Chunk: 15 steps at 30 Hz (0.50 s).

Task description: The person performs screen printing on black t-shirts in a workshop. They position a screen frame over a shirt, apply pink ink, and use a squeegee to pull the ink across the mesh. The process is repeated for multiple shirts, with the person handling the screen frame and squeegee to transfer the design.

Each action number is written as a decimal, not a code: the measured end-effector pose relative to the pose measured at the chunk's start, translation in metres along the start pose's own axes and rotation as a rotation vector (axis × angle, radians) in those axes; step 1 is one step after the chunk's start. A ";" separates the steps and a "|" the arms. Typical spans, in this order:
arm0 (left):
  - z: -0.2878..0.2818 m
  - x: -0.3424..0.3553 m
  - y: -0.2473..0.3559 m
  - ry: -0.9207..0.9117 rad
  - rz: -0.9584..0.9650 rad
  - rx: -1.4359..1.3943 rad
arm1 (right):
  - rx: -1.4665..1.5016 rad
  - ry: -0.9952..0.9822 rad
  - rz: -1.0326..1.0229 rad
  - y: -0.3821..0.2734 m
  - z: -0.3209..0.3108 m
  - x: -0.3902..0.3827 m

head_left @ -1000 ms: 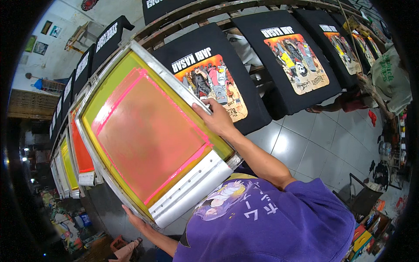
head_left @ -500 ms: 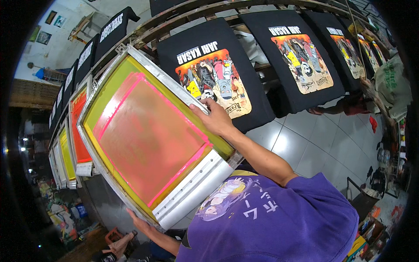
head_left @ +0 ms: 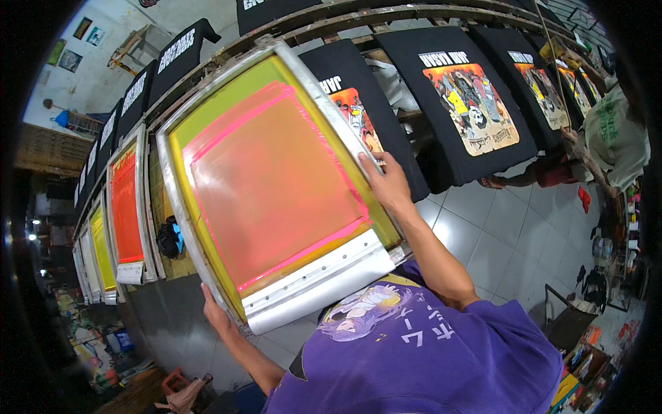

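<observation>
Head view shows a large aluminium-framed printing screen (head_left: 269, 186), its mesh yellow-green with a pink-taped orange field, held tilted in both hands above a long row of black printed shirts (head_left: 469, 103) pulled over boards. Compared with a second ago the screen fills more of the picture and has slid along the row: the shirt with the bright print that lay just beside its right edge is now half covered, and the next shirt stands clear to the right. That reads as the frame being carried from one board on to the following one. The right hand (head_left: 387, 185) wraps the frame's right rail, fingers curled over the edge near the covered print; the left hand (head_left: 215, 314) grips the lower left corner from below, fingers closed on the metal. Just left of the frame a second screen (head_left: 127, 207) with an orange field lies on the surface, its edge near the held frame, so room is tight there. To the right, tiled floor (head_left: 510, 234) lies open below the shirts.
</observation>
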<state>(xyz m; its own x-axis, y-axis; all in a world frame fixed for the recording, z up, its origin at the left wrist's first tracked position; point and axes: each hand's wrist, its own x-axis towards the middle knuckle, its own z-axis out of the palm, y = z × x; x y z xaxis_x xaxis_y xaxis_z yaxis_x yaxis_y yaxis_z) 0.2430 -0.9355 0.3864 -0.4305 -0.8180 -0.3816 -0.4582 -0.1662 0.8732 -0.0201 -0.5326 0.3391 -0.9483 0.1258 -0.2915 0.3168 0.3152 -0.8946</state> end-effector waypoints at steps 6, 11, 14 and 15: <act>0.075 0.026 -0.006 -0.126 0.006 0.113 | -0.011 0.215 0.006 0.031 -0.056 0.021; 0.123 0.020 -0.006 -0.263 0.075 0.122 | -0.059 0.307 -0.030 0.044 -0.092 0.024; 0.140 0.024 -0.005 -0.292 0.091 0.165 | -0.088 0.331 0.005 0.044 -0.102 0.033; 0.145 0.027 -0.005 -0.277 0.052 0.188 | -0.088 0.320 0.024 0.044 -0.104 0.037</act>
<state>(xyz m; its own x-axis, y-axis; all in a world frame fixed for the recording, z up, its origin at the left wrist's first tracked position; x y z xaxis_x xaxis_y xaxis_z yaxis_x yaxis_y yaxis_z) 0.1212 -0.8770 0.3282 -0.6399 -0.6381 -0.4283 -0.5544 -0.0027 0.8323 -0.0387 -0.4162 0.3243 -0.8906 0.4186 -0.1781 0.3524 0.3873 -0.8520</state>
